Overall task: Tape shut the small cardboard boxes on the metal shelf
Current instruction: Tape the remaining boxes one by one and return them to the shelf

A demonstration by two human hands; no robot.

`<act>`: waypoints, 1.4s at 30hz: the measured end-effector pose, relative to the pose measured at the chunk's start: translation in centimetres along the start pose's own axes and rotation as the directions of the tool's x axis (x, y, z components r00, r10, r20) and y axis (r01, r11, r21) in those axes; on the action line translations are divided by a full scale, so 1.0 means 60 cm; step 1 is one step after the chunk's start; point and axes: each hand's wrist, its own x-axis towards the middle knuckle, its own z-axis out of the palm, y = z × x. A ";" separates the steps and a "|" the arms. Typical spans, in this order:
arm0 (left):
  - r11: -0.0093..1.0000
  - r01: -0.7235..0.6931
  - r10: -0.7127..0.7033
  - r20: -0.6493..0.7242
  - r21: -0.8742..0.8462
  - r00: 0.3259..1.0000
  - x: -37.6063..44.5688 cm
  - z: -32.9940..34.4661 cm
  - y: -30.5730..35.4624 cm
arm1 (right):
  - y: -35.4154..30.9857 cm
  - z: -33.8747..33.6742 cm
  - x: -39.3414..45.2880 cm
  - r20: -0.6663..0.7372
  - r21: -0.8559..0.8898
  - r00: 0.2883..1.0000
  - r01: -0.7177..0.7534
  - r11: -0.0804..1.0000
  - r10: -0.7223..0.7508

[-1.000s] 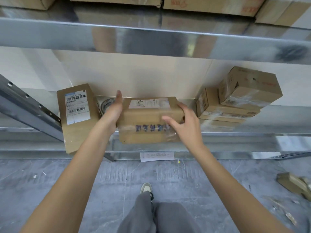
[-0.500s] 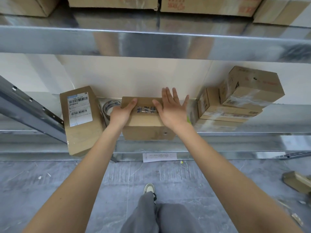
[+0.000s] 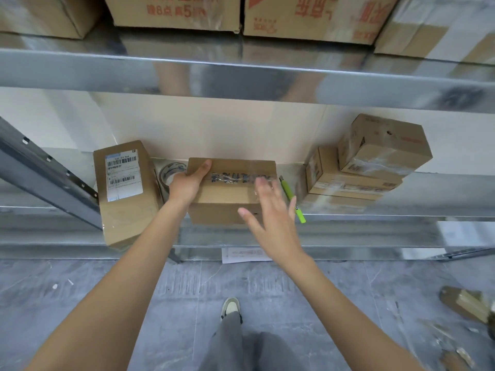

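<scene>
A small cardboard box [image 3: 230,192] lies on the metal shelf [image 3: 401,212] in the middle, with clear tape over blue print along its top. My left hand [image 3: 187,183] grips its left end, thumb on top. My right hand [image 3: 270,212] hovers over the box's right front corner, fingers spread, holding nothing. A roll of clear tape [image 3: 171,174] stands behind the left hand against the back wall. A green utility knife [image 3: 292,199] lies on the shelf just right of the box.
A taller box with barcode labels [image 3: 126,191] stands at the left, overhanging the shelf edge. Three taped boxes are stacked at the right [image 3: 369,167]. Large cartons [image 3: 308,17] fill the shelf above. Cardboard scraps [image 3: 466,303] lie on the grey floor.
The box was turned and set flat on the shelf. My right hand pressed on its top, then lifted off toward me, uncovering the green knife. My left hand stayed on the left end.
</scene>
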 end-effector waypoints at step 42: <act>0.922 -0.253 0.353 0.367 -0.293 0.861 -0.474 0.061 0.115 | 0.094 -0.323 -0.268 -0.534 0.569 0.830 0.211 0.795 0.162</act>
